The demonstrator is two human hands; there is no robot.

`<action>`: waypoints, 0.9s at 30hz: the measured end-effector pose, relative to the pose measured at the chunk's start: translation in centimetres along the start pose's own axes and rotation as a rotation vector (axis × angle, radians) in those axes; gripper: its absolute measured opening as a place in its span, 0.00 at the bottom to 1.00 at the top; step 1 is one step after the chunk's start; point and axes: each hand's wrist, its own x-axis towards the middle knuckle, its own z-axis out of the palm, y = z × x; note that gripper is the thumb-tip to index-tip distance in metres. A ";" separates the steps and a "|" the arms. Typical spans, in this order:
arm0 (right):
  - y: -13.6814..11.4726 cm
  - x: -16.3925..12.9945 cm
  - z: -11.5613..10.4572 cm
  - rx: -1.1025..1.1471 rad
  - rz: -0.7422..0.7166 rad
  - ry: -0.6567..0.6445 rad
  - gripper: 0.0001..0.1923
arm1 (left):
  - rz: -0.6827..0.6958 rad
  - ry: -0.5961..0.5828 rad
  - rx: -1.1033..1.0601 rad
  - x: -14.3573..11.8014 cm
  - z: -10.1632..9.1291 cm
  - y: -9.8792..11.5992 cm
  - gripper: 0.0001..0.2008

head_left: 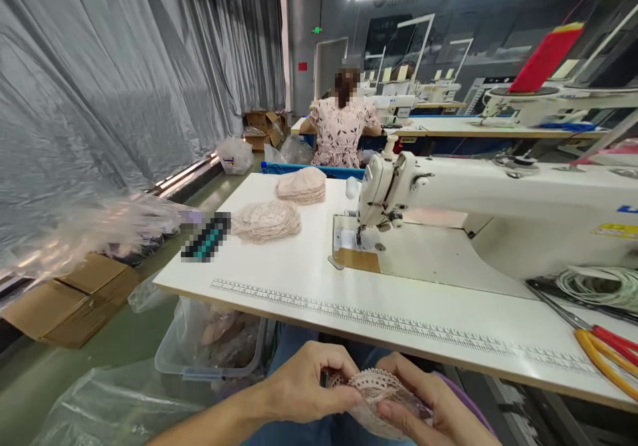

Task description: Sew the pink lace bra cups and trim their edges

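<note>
Both my hands are low in front of the table edge, over my lap. My left hand [304, 386] pinches the left side of a small beige lace piece [375, 386]. My right hand [438, 409] cradles the same piece from below and the right. Two stacks of similar lace pieces lie on the white table: a nearer stack [266, 221] and a farther stack [302, 185]. A white sewing machine [448, 200] stands on the table's right half, its needle [359, 235] above the metal plate.
Scissors with orange and red handles [605, 353] and a coiled cord [598, 286] lie at the right. A plastic bin with fabric [214, 346] and cardboard boxes [74, 300] sit on the floor at left. Another person [341, 130] sits at a farther table.
</note>
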 end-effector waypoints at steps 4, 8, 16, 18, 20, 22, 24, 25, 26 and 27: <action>1.3 -0.5 1.8 0.061 -0.029 0.110 0.14 | 0.127 0.024 0.103 -0.1 1.4 -0.9 0.07; 1.3 0.0 3.0 0.059 -0.016 0.107 0.09 | 0.201 0.036 0.191 -0.4 1.9 -2.2 0.11; 1.7 0.8 3.0 0.149 0.093 0.033 0.16 | 0.049 -0.070 0.213 -1.0 1.6 -3.6 0.06; 2.2 0.9 2.7 0.128 0.075 0.020 0.15 | 0.010 -0.042 0.184 -0.9 1.7 -3.7 0.04; 2.6 0.8 2.4 0.124 0.063 0.019 0.14 | -0.008 -0.005 0.127 -0.6 1.7 -3.9 0.08; 3.0 0.7 2.1 0.144 0.071 0.043 0.13 | -0.003 0.011 0.061 -0.3 1.6 -4.1 0.12; 3.1 0.7 1.9 0.178 0.089 0.049 0.12 | -0.012 0.030 0.040 -0.2 1.5 -4.3 0.15; 3.1 0.7 1.9 0.201 0.093 0.049 0.13 | -0.027 0.039 0.044 -0.2 1.4 -4.4 0.15; 3.0 0.7 2.0 0.229 0.096 0.055 0.13 | -0.050 0.046 0.051 -0.3 1.3 -4.4 0.15; 2.9 0.7 2.2 0.264 0.102 0.068 0.14 | -0.081 0.047 0.057 -0.4 1.3 -4.5 0.15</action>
